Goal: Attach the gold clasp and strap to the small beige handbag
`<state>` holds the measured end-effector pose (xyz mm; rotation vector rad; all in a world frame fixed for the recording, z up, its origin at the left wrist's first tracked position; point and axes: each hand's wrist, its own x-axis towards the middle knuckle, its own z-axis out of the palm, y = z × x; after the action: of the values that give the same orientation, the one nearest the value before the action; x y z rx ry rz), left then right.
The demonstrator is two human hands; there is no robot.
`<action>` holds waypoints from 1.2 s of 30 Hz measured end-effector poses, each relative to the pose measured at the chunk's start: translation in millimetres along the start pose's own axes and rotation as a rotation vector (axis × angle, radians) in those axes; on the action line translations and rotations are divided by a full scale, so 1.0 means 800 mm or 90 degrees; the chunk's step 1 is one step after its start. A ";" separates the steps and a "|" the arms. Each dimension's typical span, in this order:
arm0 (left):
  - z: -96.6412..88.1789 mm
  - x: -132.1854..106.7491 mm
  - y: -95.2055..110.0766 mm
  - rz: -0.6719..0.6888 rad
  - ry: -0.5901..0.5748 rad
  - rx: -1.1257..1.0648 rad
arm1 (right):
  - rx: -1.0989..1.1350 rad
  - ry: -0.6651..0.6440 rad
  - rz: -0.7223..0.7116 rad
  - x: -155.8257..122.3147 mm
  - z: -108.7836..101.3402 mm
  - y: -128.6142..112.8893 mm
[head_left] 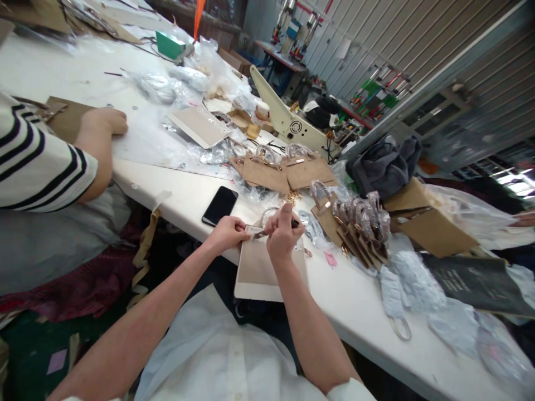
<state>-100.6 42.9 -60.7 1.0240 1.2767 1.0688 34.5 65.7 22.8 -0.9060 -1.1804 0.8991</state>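
A flat beige bag panel [261,270] hangs over the near edge of the white table [355,301]. My left hand [228,233] pinches the panel's top left edge. Closed around a thin dark-handled tool [292,224], my right hand [282,234] presses its metal tip against the panel's top edge, close to the left fingers. A plastic-wrapped handle loop [270,214] shows just behind my hands.
A black phone [220,205] lies left of my hands. Brown bags [288,172] and a row of wrapped-handle bags [359,225] sit behind and right. Another person's arm [98,139] in a striped sleeve rests on the table at left. Grey cloth [387,161] lies at right.
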 end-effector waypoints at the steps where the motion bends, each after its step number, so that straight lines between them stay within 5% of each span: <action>1: 0.000 0.000 -0.001 -0.003 -0.004 -0.006 | -0.015 -0.006 0.001 -0.001 0.002 0.000; 12: 0.000 0.001 0.002 -0.010 -0.006 -0.001 | -0.092 -0.010 -0.022 -0.027 0.001 0.013; 17: 0.000 0.000 0.005 -0.003 -0.003 0.024 | 0.039 -0.046 0.130 0.017 -0.013 -0.003; 19: 0.000 -0.002 0.009 -0.007 0.000 0.031 | 0.087 -0.054 0.213 0.045 -0.051 -0.020; 22: 0.000 -0.006 0.016 -0.016 -0.009 0.015 | -0.008 -0.077 0.296 0.071 -0.146 -0.040; 25: 0.001 -0.010 0.021 -0.029 -0.016 -0.006 | -0.287 -0.098 0.434 0.071 -0.253 -0.038; 28: 0.002 -0.013 0.021 -0.038 -0.012 -0.005 | -0.688 -0.104 0.476 0.054 -0.336 -0.021; 32: 0.003 -0.010 0.017 -0.045 0.002 0.005 | -0.979 -0.153 0.322 0.028 -0.389 0.000; 36: 0.008 -0.012 0.016 -0.063 0.038 0.006 | -0.945 -0.042 0.024 0.003 -0.377 0.007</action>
<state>-94.6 36.7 -45.8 0.9320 1.3669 1.0251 330.7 38.9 -25.3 -2.0482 -1.8647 -0.1044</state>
